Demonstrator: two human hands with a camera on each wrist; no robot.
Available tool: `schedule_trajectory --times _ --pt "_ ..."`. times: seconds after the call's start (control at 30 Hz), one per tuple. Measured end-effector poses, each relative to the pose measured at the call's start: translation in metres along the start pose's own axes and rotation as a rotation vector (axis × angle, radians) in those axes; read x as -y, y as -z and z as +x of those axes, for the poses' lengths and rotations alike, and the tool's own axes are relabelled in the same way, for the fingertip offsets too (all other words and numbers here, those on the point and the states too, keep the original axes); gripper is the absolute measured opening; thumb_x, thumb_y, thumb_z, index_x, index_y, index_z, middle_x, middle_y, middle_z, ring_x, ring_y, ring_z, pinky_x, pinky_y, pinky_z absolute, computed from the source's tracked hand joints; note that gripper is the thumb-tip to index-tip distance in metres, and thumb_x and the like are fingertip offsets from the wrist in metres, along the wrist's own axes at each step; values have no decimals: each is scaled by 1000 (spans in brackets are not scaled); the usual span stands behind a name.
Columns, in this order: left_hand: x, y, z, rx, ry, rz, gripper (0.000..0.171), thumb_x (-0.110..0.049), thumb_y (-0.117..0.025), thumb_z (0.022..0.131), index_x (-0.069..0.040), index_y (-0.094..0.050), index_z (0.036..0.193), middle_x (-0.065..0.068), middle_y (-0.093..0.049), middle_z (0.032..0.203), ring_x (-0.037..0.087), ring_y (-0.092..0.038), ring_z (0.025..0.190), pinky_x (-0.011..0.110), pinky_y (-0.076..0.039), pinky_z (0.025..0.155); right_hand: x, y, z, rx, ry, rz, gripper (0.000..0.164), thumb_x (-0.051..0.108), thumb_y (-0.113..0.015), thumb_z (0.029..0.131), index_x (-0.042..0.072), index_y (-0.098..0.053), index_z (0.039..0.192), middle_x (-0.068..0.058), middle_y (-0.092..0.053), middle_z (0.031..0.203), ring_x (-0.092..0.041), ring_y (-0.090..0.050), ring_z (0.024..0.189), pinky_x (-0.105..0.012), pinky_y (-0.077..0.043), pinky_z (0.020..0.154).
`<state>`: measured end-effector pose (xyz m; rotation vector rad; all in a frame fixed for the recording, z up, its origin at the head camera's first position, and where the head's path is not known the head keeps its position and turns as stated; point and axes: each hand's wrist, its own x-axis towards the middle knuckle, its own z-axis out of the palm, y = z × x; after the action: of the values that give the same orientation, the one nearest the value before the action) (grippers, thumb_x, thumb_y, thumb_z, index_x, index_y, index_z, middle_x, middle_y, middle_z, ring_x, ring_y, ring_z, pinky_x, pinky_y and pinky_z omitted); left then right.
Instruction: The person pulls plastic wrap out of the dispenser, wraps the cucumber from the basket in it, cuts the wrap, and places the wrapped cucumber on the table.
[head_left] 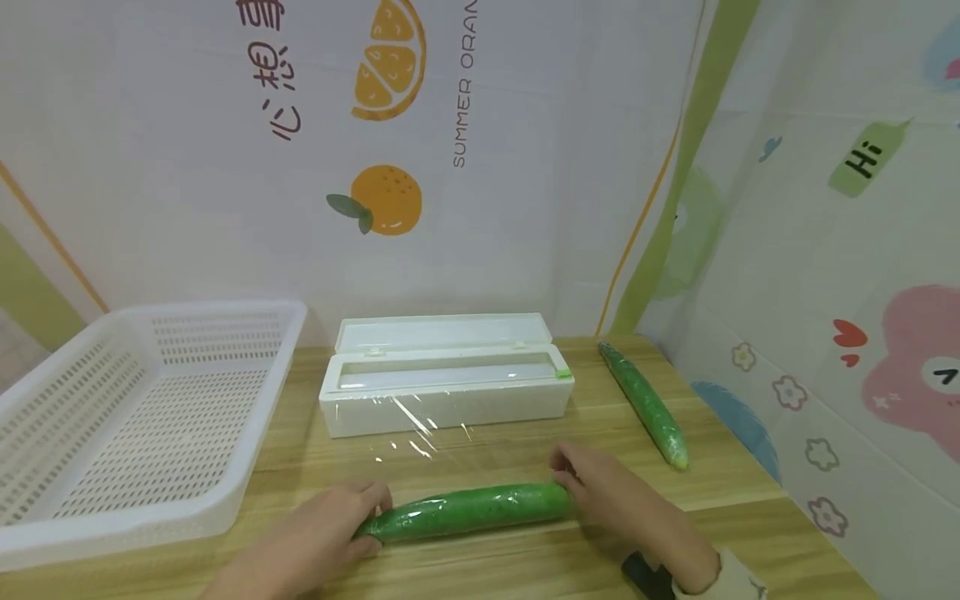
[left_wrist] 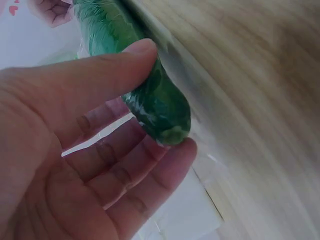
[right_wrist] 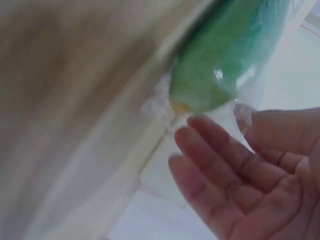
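A green cucumber (head_left: 480, 510), shiny with clear cling film, lies crosswise near the front of the table. My left hand (head_left: 330, 525) holds its left end, the thumb on one side and the fingers on the other. At the other end is my right hand (head_left: 603, 492); in the right wrist view its thumb and index finger pinch the film (right_wrist: 239, 97) beside the cucumber's tip, while the other fingers stretch out below. Clear film (head_left: 427, 442) runs from the cucumber back to a white dispenser box (head_left: 442, 408), whose lid stands up.
A white slotted basket (head_left: 262, 417) stands on the left. Another cucumber (head_left: 645, 404), also glossy, lies at the back right of the wooden table (head_left: 720, 492). Under my right wrist is a black object (head_left: 647, 575), partly hidden. A printed cloth hangs behind the table.
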<state>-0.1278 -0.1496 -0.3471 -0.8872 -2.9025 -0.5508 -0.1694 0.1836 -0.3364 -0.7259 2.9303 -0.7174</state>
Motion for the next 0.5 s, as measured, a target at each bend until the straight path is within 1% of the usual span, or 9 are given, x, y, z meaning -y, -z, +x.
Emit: schedule_trajectory --times 0.07,0.1,0.13,0.17,0.23,0.33,0.4,0.5 --pt "1 0 -1 0 3 -3 22 -23 -74 75 -21 -59 91 -17 -55 84 -3 -47 69 23 -44 59 2 2 -1 -37 -43 -39 9 8 -54 93 6 -58 101 -1 -62 92 -14 -60 86 -30 -52 71" --pt "1 0 -1 3 10 -5 22 -23 -74 76 -21 -59 92 -17 -55 84 -3 -46 69 23 -44 58 4 4 -2 -57 -48 -58 10 7 -55 92 6 -59 101 -1 -62 94 -15 -60 88 -31 -52 73" --pt "1 0 -1 5 16 -6 22 -23 -74 76 -22 -59 92 -17 -55 85 -3 -47 69 23 -45 59 5 5 -3 -76 -31 -87 10 6 -56 91 6 -60 99 -1 -62 94 -16 -60 90 -30 -52 74" --pt "1 0 -1 7 21 -7 22 -23 -74 76 -22 -60 93 -17 -56 86 -3 -47 70 24 -45 59 6 7 -3 -85 0 -112 10 5 -57 90 7 -61 98 0 -61 94 -15 -59 90 -29 -52 74" --pt "1 0 -1 8 28 -3 22 -24 -73 76 -22 -61 94 -16 -56 87 -2 -49 72 25 -47 61 9 10 -5 -97 126 -159 9 4 -60 88 9 -63 94 3 -59 91 -12 -58 87 -25 -51 72" --pt "1 1 -1 24 41 -8 22 -24 -73 77 -22 -62 96 -14 -59 91 -1 -52 76 27 -49 64 14 11 -9 -66 296 -204 10 3 -65 83 11 -65 89 6 -54 89 -8 -54 84 -20 -50 70" --pt "2 2 0 36 42 -15 22 -24 -72 78 -21 -62 97 -13 -60 93 0 -53 78 28 -49 65 18 9 -11 -44 340 -220 11 4 -67 82 11 -65 91 7 -52 91 -8 -53 86 -21 -49 73" --pt "3 2 0 50 52 -24 23 -25 -72 78 -21 -63 99 -12 -60 95 0 -53 79 27 -49 66 24 6 -14 -50 308 -287 15 7 -69 81 9 -66 96 5 -52 97 -10 -50 93 -23 -49 79"
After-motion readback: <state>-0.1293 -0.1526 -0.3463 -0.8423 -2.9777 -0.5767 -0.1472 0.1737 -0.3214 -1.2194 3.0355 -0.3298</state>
